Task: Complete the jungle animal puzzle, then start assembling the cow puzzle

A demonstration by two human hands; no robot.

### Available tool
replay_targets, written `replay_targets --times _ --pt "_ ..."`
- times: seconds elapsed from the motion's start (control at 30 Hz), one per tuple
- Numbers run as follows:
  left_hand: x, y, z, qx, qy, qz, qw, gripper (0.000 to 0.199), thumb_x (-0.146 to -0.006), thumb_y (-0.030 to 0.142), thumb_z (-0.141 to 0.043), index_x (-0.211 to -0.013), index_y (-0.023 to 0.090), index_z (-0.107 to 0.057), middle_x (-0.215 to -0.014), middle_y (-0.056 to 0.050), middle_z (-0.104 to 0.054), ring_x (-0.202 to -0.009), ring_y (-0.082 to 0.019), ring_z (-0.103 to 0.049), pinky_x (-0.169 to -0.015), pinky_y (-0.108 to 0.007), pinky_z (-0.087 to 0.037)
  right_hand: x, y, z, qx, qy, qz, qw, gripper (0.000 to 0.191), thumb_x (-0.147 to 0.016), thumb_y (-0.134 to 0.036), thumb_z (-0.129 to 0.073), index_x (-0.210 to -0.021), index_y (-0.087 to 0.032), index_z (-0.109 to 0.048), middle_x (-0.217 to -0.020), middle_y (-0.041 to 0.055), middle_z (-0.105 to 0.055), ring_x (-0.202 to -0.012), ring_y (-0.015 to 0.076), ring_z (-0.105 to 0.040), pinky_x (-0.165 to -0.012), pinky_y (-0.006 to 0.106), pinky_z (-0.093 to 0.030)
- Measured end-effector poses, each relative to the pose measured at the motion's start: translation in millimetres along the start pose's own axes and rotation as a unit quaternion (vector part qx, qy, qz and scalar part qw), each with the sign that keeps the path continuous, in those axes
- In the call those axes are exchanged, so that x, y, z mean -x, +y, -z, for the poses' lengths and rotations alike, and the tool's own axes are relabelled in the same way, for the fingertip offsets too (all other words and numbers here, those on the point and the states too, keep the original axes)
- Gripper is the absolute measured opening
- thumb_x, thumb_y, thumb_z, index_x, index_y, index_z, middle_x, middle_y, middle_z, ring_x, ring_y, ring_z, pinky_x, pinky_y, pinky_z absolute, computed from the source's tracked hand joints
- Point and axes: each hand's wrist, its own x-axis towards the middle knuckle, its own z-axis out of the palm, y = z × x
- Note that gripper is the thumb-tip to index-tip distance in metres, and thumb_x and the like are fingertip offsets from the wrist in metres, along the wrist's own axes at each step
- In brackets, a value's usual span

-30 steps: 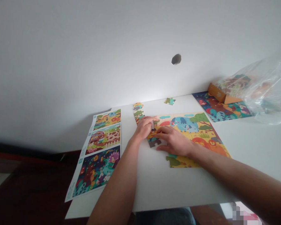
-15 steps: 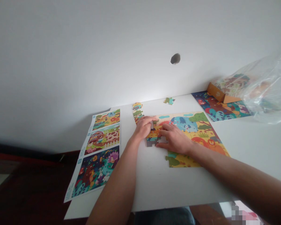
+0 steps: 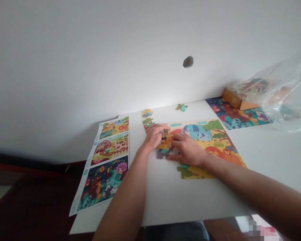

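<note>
A partly joined jigsaw puzzle with an elephant and lions lies flat on the white table. At its upper left corner, my left hand is closed, fingers bent on the edge pieces. My right hand is closed, thumb and index finger at the right side of a puzzle piece with a grey lower edge. White table shows in a gap beside this piece. The palm covers part of the picture, and a green piece sits at the lower left.
Loose puzzle pieces lie beyond my left hand, and another piece lies near the wall. A sheet of three pictures hangs over the left table edge. At right, a dark puzzle picture lies under an orange box and clear plastic bag.
Both hands stay almost in place. The fingers of my right hand shift very slightly beside the puzzle piece.
</note>
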Motion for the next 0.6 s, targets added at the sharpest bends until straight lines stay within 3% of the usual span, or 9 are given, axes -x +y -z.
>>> replay_targets --times 0.23,0.6 --pt "0.3 -1.3 -0.4 -0.012 -0.002 0.001 1.000 0.055 -0.067 0.006 -0.043 -0.105 0.024 -0.077 -0.127 0.001 -0.069 -0.125 -0.022 -0.055 -0.117 -0.040 -0.033 1.7 -1.8 1.2 0.006 -0.011 0.018 1.000 0.035 -0.080 -0.052 -0.074 -0.083 -0.018 -0.068 -0.091 0.0062 -0.059 -0.092 0.0226 -0.056 -0.082 0.035 -0.038" --pt "0.4 2.5 1.1 -0.017 -0.009 -0.002 1.000 0.055 -0.066 0.005 -0.043 -0.106 0.024 -0.076 -0.127 0.001 -0.068 -0.126 -0.020 -0.055 -0.118 -0.040 -0.031 2.8 -1.0 3.7 0.009 -0.015 -0.009 1.000 0.033 -0.077 -0.051 -0.077 -0.084 -0.019 -0.070 -0.094 0.0065 -0.060 -0.090 0.0226 -0.056 -0.083 0.037 -0.036"
